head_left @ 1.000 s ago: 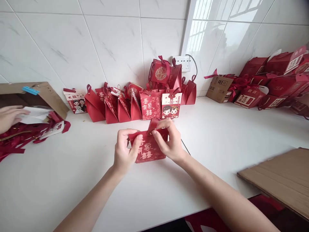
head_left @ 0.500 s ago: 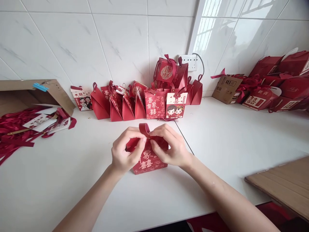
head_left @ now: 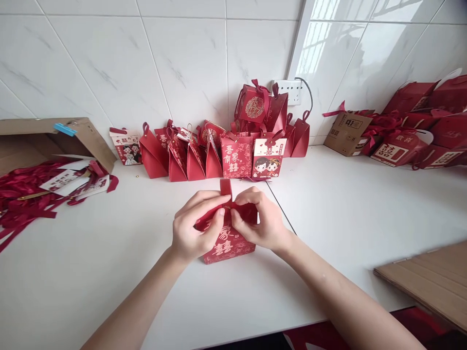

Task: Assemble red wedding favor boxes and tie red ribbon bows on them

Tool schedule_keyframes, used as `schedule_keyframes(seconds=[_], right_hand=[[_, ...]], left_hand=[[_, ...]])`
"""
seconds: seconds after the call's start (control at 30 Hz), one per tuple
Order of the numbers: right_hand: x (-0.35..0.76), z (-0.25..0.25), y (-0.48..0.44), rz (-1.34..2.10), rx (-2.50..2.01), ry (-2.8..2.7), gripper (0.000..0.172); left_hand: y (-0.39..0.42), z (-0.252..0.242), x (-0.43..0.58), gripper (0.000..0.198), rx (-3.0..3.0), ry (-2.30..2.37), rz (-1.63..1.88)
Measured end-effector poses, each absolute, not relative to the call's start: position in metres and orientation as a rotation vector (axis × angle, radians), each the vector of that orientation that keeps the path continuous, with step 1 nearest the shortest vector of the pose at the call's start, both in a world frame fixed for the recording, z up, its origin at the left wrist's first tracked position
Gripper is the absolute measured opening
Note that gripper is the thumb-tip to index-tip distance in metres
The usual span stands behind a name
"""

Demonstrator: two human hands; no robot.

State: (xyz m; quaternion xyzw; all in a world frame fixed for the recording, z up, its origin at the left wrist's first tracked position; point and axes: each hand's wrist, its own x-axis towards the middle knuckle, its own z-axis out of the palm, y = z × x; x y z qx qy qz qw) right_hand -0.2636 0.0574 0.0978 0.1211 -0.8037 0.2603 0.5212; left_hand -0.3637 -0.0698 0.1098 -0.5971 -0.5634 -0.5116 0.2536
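Observation:
A red gift box [head_left: 229, 245] with pale Chinese characters and flower patterns stands upright on the white table in front of me. A dark red ribbon loop [head_left: 225, 187] rises from its top edge, and a small gold-coloured fastener [head_left: 228, 207] shows at the loop's base. My left hand [head_left: 197, 224] closes on the box's top edge left of the fastener, thumb in front and fingers behind. From the right side, my right hand [head_left: 259, 217] pinches the same edge close to the ribbon. The fingers partly cover the top of the box.
Several finished-looking red gift boxes [head_left: 197, 163] line the wall. An open cardboard carton [head_left: 102, 146] with red ribbons [head_left: 22, 214] and tags lies left. More red boxes [head_left: 397, 148] are piled at the right, above a flat cardboard sheet [head_left: 426, 277]. A power strip [head_left: 290, 91] hangs behind.
The ribbon loop has gone from curved and leaning to standing straighter. Both hands keep to the box's top edge, and the fingertips have shifted slightly, baring the gold fastener. The whole view has shifted a little.

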Motion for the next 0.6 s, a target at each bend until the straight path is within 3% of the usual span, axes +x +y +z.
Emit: schedule_keyframes(seconds=[0.6], right_hand=[[-0.2656,0.0948,0.0606,0.574,0.345,-1.911,0.024]], left_hand=[[-0.0693,0.1066,-0.3613,0.026,-1.563,-1.569,-1.401]])
